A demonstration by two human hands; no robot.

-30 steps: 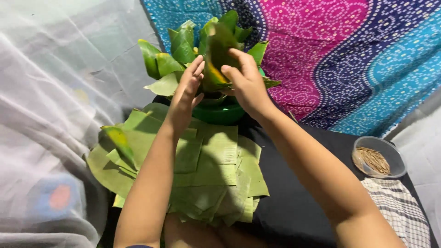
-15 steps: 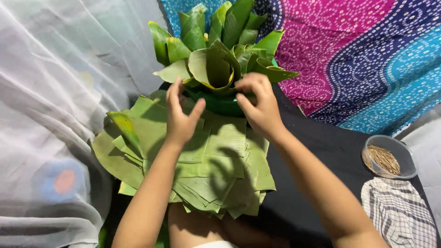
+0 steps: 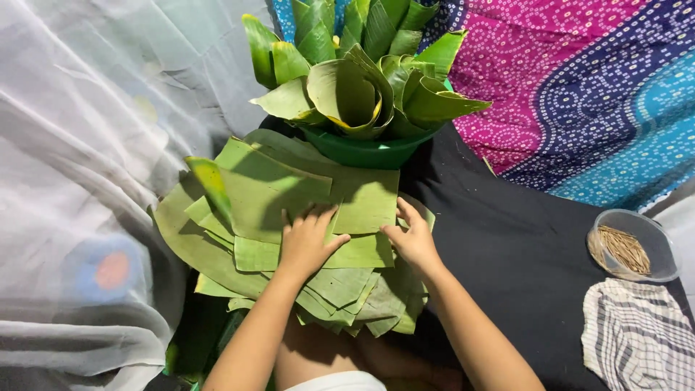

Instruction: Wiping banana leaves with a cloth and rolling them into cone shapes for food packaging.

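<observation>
A pile of cut green banana leaf pieces (image 3: 282, 188) lies in front of me. My left hand (image 3: 308, 242) rests flat on the top pieces with its fingers spread. My right hand (image 3: 413, 239) touches the right edge of the top leaf piece (image 3: 365, 199), fingers apart. Behind the pile stands a green bowl (image 3: 362, 152) packed with several rolled leaf cones (image 3: 355, 80). Neither hand holds anything.
A black cloth (image 3: 521, 246) covers the surface on the right. A small clear bowl of thin sticks (image 3: 630, 246) sits at the right edge, above a checked cloth (image 3: 637, 333). White sheer fabric (image 3: 79, 181) lies at the left, and a pink and blue patterned cloth (image 3: 579, 94) at the back.
Both hands have let go of a rolled leaf cone at the green bowl and come down and back onto the flat leaf pile.
</observation>
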